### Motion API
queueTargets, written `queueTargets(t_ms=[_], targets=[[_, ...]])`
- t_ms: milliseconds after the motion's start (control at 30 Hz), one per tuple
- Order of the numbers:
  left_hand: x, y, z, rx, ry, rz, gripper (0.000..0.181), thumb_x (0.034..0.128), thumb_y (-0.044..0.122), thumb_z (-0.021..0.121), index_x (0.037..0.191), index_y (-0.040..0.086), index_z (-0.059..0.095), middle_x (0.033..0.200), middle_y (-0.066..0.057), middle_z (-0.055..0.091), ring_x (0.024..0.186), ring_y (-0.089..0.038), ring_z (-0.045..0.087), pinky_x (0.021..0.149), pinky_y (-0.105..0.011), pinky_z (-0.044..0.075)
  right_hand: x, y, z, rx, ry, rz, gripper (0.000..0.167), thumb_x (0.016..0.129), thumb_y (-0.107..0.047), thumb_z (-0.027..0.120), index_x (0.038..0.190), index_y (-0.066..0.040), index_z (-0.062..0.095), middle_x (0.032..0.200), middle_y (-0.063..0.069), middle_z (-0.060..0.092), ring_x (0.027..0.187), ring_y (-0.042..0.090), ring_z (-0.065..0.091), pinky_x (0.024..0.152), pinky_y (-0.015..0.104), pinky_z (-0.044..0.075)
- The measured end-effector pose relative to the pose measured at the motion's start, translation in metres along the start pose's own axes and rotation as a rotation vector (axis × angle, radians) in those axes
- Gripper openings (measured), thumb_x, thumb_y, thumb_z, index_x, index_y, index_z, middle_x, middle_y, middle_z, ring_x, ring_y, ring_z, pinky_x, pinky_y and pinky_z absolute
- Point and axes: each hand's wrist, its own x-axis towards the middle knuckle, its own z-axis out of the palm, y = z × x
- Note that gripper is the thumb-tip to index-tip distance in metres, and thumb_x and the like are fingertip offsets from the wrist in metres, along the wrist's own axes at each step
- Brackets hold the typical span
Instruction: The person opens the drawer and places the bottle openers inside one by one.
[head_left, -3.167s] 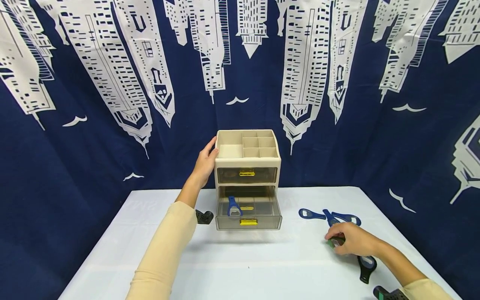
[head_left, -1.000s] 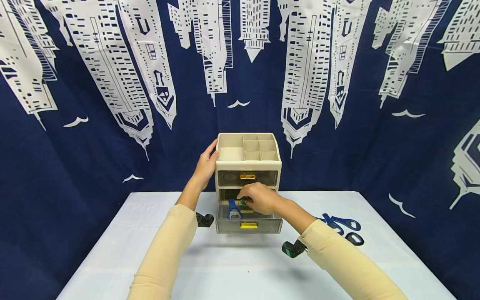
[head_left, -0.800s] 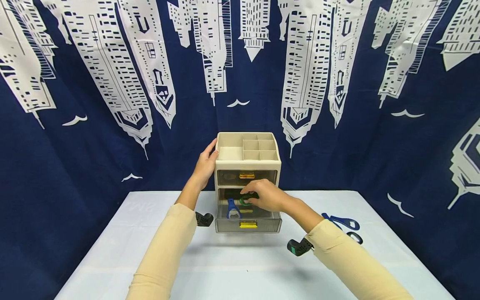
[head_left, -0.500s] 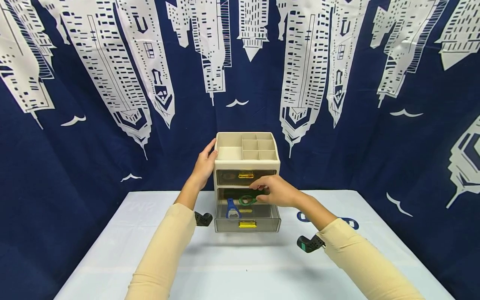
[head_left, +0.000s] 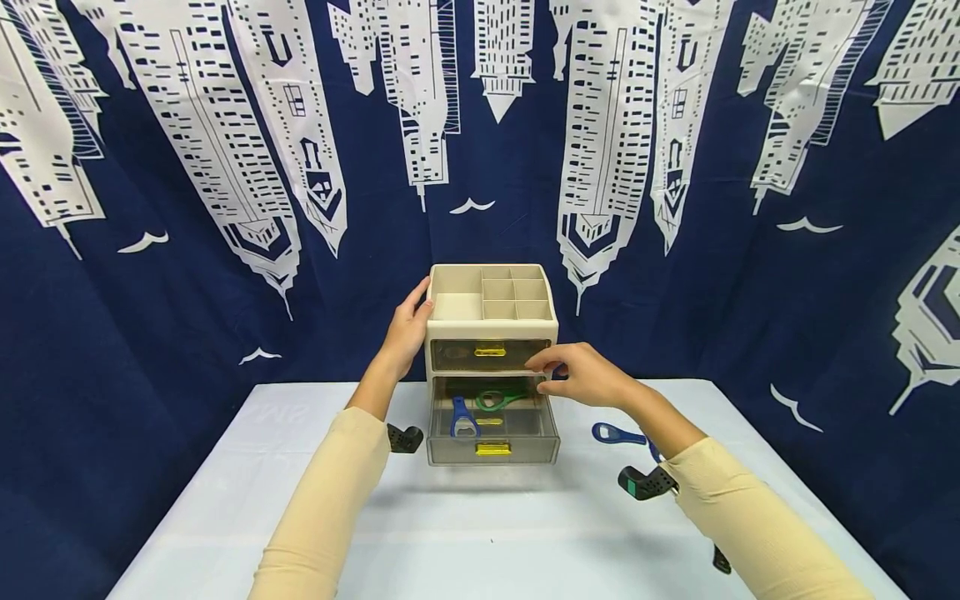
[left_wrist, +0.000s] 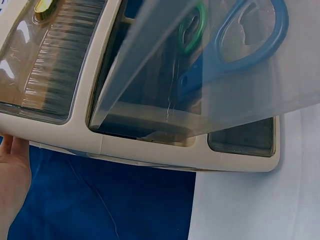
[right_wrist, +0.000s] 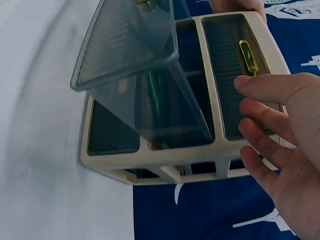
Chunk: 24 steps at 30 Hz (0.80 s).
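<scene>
A beige drawer unit (head_left: 491, 327) stands at the table's back edge, its lower clear drawer (head_left: 450, 454) pulled out. In that drawer lie a blue bottle opener (head_left: 459, 407) at the left and a green bottle opener (head_left: 512, 397) behind it, to the right. The left wrist view shows the blue opener's loop through the drawer wall. My left hand (head_left: 405, 335) rests against the unit's left side, fingers extended. At the unit's right front, my right hand (head_left: 592, 375) is above the drawer, holding nothing; its fingers (right_wrist: 265, 117) are spread apart in the right wrist view.
On the table at right lies a blue bottle opener (head_left: 618, 434), with another blue one partly hidden by the right forearm. A black handle end (head_left: 722, 560) shows below that sleeve. The upper drawer (head_left: 457, 358) is closed. A patterned navy curtain (head_left: 375, 317) hangs behind.
My right hand brought the green bottle opener from the table's right side to the drawer, let go of it there, and drew back up and right. The left hand has stayed in place.
</scene>
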Motion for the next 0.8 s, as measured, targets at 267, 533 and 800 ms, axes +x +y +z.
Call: queueTargets(t_ms=[267, 533, 800], targets=[[0.000, -0.001, 0.001, -0.010, -0.003, 0.004, 0.054, 0.1119, 0.015, 0.041, 0.165, 0.015, 0.030, 0.165, -0.013, 0.031, 0.146, -0.029, 0.036, 0.117, -0.049, 0.030, -0.015, 0.011, -0.009, -0.019, 0.036, 0.022, 0.032, 0.091, -0.006, 0.079, 0.122, -0.001, 0.074, 0.117, 0.010, 0.073, 0.106, 0.033, 0.067, 0.092, 0.050, 0.054], [0.000, 0.001, 0.000, 0.001, -0.003, -0.003, 0.054, 0.1124, 0.016, 0.040, 0.165, 0.018, 0.029, 0.167, -0.010, 0.029, 0.147, -0.029, 0.035, 0.117, -0.049, 0.030, -0.027, 0.028, -0.017, -0.025, 0.083, 0.071, 0.032, 0.089, -0.008, 0.082, 0.119, -0.001, 0.075, 0.117, 0.011, 0.073, 0.106, 0.033, 0.066, 0.092, 0.052, 0.053], [-0.001, 0.002, -0.002, -0.002, 0.000, -0.018, 0.054, 0.1122, 0.016, 0.041, 0.165, 0.018, 0.030, 0.167, -0.011, 0.029, 0.147, -0.030, 0.034, 0.117, -0.049, 0.030, -0.038, 0.050, -0.015, -0.019, 0.067, 0.123, 0.030, 0.090, -0.010, 0.082, 0.118, -0.001, 0.075, 0.116, 0.010, 0.073, 0.103, 0.029, 0.067, 0.091, 0.052, 0.054]])
